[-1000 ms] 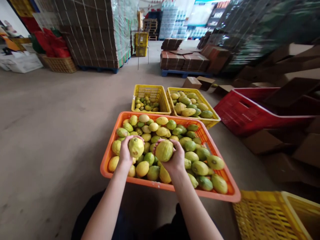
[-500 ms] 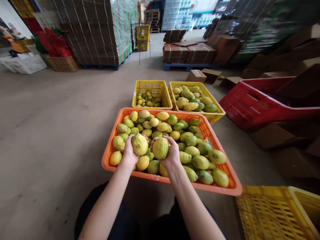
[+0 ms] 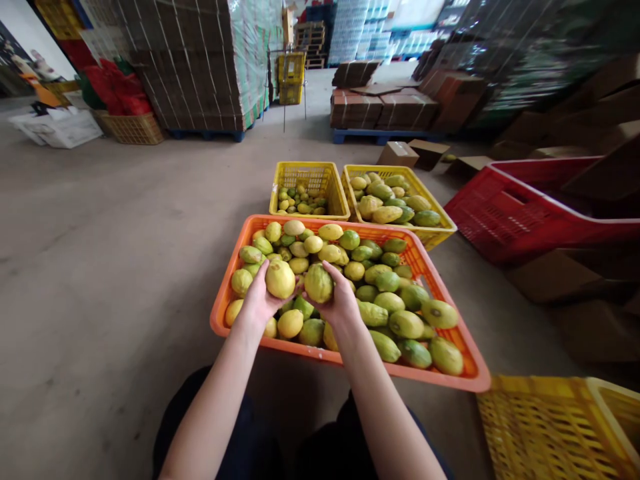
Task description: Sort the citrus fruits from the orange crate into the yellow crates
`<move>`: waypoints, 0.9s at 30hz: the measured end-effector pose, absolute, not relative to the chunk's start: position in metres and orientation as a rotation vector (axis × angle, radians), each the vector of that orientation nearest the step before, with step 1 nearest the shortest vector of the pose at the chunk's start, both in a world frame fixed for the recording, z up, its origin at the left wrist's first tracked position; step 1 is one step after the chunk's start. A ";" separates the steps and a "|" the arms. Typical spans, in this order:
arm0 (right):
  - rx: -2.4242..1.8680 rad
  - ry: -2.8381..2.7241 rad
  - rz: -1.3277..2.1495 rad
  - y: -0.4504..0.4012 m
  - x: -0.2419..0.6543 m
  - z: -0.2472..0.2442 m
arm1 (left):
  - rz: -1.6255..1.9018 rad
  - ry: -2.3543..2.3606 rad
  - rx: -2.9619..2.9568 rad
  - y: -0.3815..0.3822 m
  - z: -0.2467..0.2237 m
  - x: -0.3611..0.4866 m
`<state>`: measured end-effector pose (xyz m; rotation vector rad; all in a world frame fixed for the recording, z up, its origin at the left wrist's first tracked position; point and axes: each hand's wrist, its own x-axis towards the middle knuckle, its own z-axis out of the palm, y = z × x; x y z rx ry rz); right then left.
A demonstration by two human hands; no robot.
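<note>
My left hand (image 3: 259,301) is closed around a rounded yellow citron-like fruit (image 3: 281,279). My right hand (image 3: 344,297) grips a greener, ribbed fruit (image 3: 319,283) of the same sort. Both are held side by side, just apart, over the near part of an orange crate (image 3: 400,377). Many loose yellow and green fruits fill this crate, rounder ones mostly on the left and longer ones such as a big oblong fruit (image 3: 446,355) on the right. My fingertips are partly hidden beneath the held fruits.
Beyond the orange crate stand a yellow crate (image 3: 343,195) with small fruits and another yellow crate (image 3: 440,235) with large ones. A red crate (image 3: 493,213) and cardboard boxes (image 3: 555,273) lie to the right. Another yellow crate (image 3: 545,420) is at the lower right.
Both held fruits have turned in my hands: the left one shows a smoother side, the right one is tilted. My hands are slightly higher over the crate, and the whole view has shifted a little.
</note>
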<state>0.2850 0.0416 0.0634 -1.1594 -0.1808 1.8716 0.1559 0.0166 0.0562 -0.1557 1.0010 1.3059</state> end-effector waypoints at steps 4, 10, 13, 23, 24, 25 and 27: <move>-1.181 -0.121 1.875 0.042 0.284 0.061 | 1.256 0.996 -0.187 0.016 0.055 0.153; -1.082 -0.379 1.766 0.041 0.283 0.043 | 1.383 0.963 -0.141 0.016 0.058 0.155; -0.986 -0.570 1.690 0.039 0.282 0.038 | 1.422 0.981 -0.088 0.016 0.062 0.157; -0.918 -0.135 1.697 0.048 0.282 0.041 | 1.509 0.872 -0.141 0.016 0.059 0.157; -0.915 -0.119 1.687 0.050 0.281 0.039 | 1.500 0.840 -0.128 0.017 0.058 0.157; -0.917 -0.114 1.678 0.052 0.281 0.036 | 1.485 0.799 -0.111 0.017 0.057 0.157; -0.928 -0.119 1.653 0.054 0.280 0.030 | 1.467 0.740 -0.098 0.019 0.055 0.158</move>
